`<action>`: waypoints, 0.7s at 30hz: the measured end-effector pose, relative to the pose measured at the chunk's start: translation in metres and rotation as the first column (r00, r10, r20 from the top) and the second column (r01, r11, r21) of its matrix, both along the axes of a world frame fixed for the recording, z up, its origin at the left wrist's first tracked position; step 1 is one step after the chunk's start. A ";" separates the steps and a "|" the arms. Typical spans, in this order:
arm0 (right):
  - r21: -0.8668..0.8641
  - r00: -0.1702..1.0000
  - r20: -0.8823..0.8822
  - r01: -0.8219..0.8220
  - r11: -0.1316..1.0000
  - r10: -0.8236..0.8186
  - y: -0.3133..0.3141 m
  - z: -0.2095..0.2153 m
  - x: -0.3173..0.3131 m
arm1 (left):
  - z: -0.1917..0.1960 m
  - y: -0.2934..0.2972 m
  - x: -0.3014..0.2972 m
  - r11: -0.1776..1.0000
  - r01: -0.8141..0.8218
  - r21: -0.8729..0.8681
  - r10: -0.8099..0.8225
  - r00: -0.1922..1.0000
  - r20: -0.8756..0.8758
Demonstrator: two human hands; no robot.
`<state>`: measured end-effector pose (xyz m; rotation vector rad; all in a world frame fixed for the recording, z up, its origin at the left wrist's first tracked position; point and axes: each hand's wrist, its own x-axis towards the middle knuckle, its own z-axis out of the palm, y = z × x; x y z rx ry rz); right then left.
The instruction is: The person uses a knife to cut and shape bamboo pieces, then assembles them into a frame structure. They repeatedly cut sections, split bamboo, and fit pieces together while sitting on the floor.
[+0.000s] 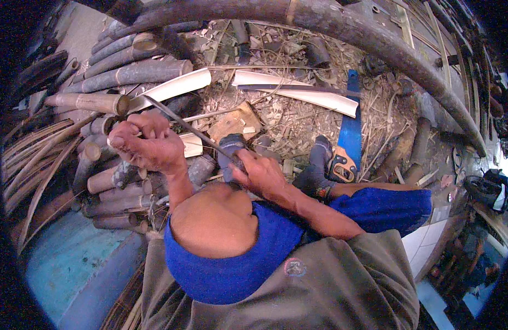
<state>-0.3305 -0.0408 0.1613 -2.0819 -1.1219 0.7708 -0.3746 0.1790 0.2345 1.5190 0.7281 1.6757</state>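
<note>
My right hand [262, 173] grips the handle of a long dark blade [179, 122], just above my bare knee [212, 220]. The blade slants up and to the left, its tip near a cut bamboo tube [91, 102]. My left hand [146, 144] is closed tight beside the blade's middle, around a small bamboo piece mostly hidden by the fingers. My two feet in dark socks [231, 146] [320, 151] rest on the littered ground beyond the hands.
A hand saw [348, 135] with a blue blade and orange-black handle lies to the right. Two pale split bamboo halves [174, 87] [303, 93] lie among shavings. Short bamboo sections [130, 74] pile at left. A thick pole [386, 41] arcs overhead.
</note>
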 end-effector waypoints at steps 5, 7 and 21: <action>-0.141 0.996 0.069 0.067 0.988 -0.058 -0.008 -0.044 0.015 | 0.017 -0.004 0.002 0.957 0.250 -0.145 -0.204 0.940 0.274; -0.147 0.995 0.083 0.070 0.987 -0.058 -0.009 -0.049 0.016 | 0.012 0.002 -0.005 0.949 0.269 -0.166 -0.213 0.932 0.294; -0.303 0.980 0.052 0.200 0.932 -0.193 -0.047 -0.117 0.046 | -0.007 -0.001 -0.019 0.592 0.773 -0.228 -0.618 0.617 0.488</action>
